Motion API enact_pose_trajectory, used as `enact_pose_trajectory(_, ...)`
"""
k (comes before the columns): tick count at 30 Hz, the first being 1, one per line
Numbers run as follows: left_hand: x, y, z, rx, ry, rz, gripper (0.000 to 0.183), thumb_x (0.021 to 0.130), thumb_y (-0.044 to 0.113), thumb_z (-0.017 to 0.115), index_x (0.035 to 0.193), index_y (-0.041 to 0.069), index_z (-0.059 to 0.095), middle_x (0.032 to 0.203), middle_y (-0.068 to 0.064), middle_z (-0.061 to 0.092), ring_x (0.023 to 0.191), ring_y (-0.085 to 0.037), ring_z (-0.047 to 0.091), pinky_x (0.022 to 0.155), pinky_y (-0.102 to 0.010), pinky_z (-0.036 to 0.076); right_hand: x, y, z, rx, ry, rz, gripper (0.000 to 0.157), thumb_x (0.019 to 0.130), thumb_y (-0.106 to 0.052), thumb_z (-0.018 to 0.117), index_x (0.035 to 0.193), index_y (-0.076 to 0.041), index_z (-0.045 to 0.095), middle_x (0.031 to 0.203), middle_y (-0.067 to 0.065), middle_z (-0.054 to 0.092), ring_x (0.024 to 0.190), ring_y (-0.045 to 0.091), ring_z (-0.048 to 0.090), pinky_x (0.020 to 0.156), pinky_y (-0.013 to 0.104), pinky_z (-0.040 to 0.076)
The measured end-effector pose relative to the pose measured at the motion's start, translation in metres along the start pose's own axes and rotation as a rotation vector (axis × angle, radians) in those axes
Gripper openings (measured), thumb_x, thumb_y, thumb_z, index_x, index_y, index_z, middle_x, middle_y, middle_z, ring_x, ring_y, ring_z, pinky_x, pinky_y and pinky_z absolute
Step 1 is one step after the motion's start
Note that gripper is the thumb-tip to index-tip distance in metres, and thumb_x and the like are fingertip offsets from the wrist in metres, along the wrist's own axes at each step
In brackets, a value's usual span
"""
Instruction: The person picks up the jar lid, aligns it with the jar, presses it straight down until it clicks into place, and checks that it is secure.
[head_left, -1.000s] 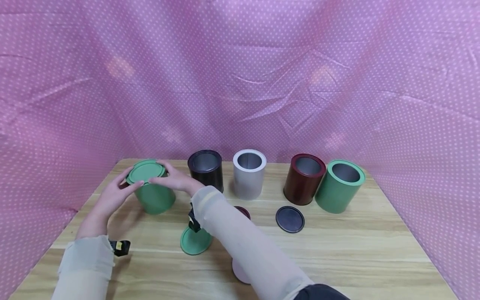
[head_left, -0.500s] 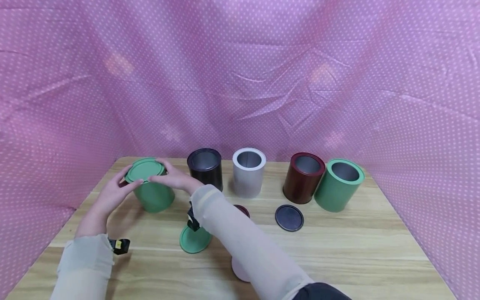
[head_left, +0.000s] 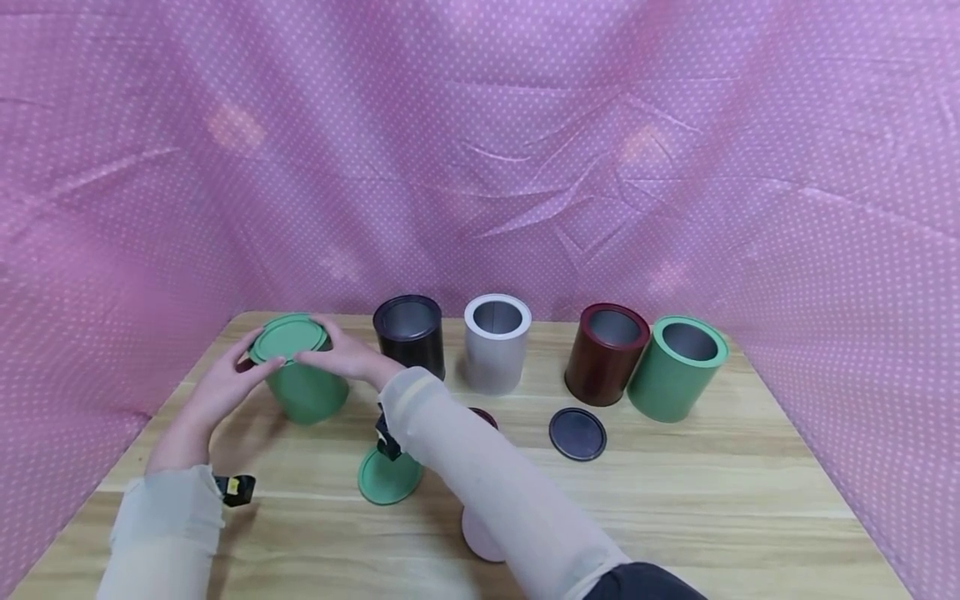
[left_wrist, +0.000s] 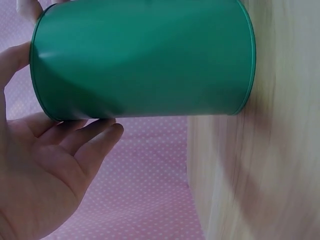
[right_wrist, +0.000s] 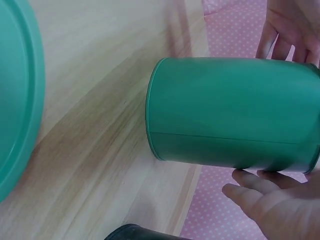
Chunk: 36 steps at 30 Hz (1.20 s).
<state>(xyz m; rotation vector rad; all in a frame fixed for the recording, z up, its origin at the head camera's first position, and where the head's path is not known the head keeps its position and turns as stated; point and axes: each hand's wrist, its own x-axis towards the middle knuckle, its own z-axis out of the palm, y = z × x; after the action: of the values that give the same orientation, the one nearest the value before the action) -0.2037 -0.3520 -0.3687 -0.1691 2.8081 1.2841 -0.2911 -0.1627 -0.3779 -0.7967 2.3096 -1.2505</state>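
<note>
A tall green can (head_left: 309, 398) stands upright on the wooden table at the left, with a green lid (head_left: 288, 339) over its top. My left hand (head_left: 221, 387) holds the can's upper end from the left, thumb at the near rim. From the other side my right hand (head_left: 348, 357) grips the same end, its thumb close to the left one. In the left wrist view, the left fingers (left_wrist: 97, 142) lie against the green wall just below the rim. The right fingers (right_wrist: 250, 185) touch the opposite side in the right wrist view.
Open cans in black (head_left: 411, 337), white (head_left: 497, 350), dark red (head_left: 606, 358) and green (head_left: 675, 375) line the back. Loose lids lie nearer: green (head_left: 386, 479), black (head_left: 577, 434), dark red (head_left: 486, 416) and pale pink (head_left: 477, 533), some partly under my right forearm. Pink dotted cloth (head_left: 480, 167) surrounds the table.
</note>
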Motion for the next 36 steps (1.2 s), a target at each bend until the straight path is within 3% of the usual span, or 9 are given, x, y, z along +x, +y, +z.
enact_pose_trajectory(7, 0.002, 0.002, 0.0, 0.029, -0.007, 0.071, 0.087, 0.098, 0.052, 0.046, 0.156, 0.017, -0.008, 0.157, -0.031, -0.001, 0.139, -0.059, 0.011, 0.105, -0.074, 0.021, -0.004, -0.006, -0.007, 0.04, 0.041, 0.015, 0.07, 0.093, -0.048, 0.059, 0.152, -0.036, 0.024, 0.152, -0.001, 0.04, 0.139, 0.021, 0.04, 0.11, 0.042, 0.038)
enact_pose_trajectory(11, -0.002, 0.002, 0.001, 0.046, 0.077, 0.161, 0.082, 0.099, 0.045, 0.048, 0.156, 0.018, -0.005, 0.16, -0.024, -0.006, 0.14, -0.058, 0.002, 0.104, -0.077, 0.013, -0.012, -0.012, -0.017, 0.088, 0.046, 0.019, 0.071, 0.094, -0.048, 0.057, 0.154, -0.033, 0.023, 0.157, -0.003, 0.031, 0.143, 0.02, 0.033, 0.115, 0.043, 0.033)
enact_pose_trajectory(16, -0.009, 0.013, -0.002, 0.075, 0.172, 0.265, 0.077, 0.1, 0.038, 0.05, 0.156, 0.01, 0.006, 0.161, -0.023, -0.001, 0.145, -0.05, -0.005, 0.106, -0.076, 0.003, -0.026, -0.021, -0.036, 0.066, 0.028, -0.003, 0.074, 0.095, -0.053, 0.053, 0.155, -0.032, 0.017, 0.16, -0.003, 0.024, 0.146, 0.018, 0.027, 0.117, 0.042, 0.029)
enact_pose_trajectory(20, -0.014, 0.03, -0.007, 0.074, 0.169, 0.271, 0.076, 0.1, 0.039, 0.05, 0.157, 0.013, 0.006, 0.161, -0.022, -0.001, 0.146, -0.046, -0.009, 0.105, -0.078, 0.0, -0.037, -0.032, -0.052, 0.007, 0.049, -0.061, 0.075, 0.094, -0.054, 0.053, 0.156, -0.03, 0.018, 0.16, -0.003, 0.025, 0.146, 0.016, 0.026, 0.118, 0.039, 0.028)
enact_pose_trajectory(28, -0.019, 0.062, -0.012, 0.109, 0.159, 0.266, 0.075, 0.099, 0.042, 0.05, 0.157, 0.02, 0.008, 0.16, -0.024, 0.002, 0.146, -0.046, -0.004, 0.105, -0.078, 0.005, -0.069, -0.043, -0.089, -0.085, 0.1, -0.106, 0.075, 0.093, -0.053, 0.056, 0.155, -0.033, 0.019, 0.161, -0.007, 0.022, 0.148, 0.014, 0.021, 0.119, 0.039, 0.024)
enact_pose_trajectory(32, -0.021, 0.075, -0.006, 0.138, 0.128, 0.259, 0.077, 0.098, 0.045, 0.051, 0.157, 0.023, 0.008, 0.16, -0.024, 0.0, 0.146, -0.048, -0.002, 0.103, -0.079, 0.007, -0.087, -0.039, -0.109, -0.135, 0.112, -0.126, 0.076, 0.094, -0.052, 0.056, 0.156, -0.03, 0.019, 0.161, -0.005, 0.021, 0.149, 0.016, 0.019, 0.12, 0.039, 0.022)
enact_pose_trajectory(36, -0.022, 0.091, 0.009, 0.149, 0.098, 0.294, 0.079, 0.097, 0.044, 0.055, 0.157, 0.021, 0.01, 0.161, -0.022, 0.003, 0.146, -0.047, 0.001, 0.104, -0.079, 0.01, -0.109, -0.024, -0.127, -0.153, 0.123, -0.122, 0.076, 0.094, -0.051, 0.055, 0.156, -0.029, 0.017, 0.162, -0.003, 0.02, 0.149, 0.017, 0.017, 0.121, 0.04, 0.02)
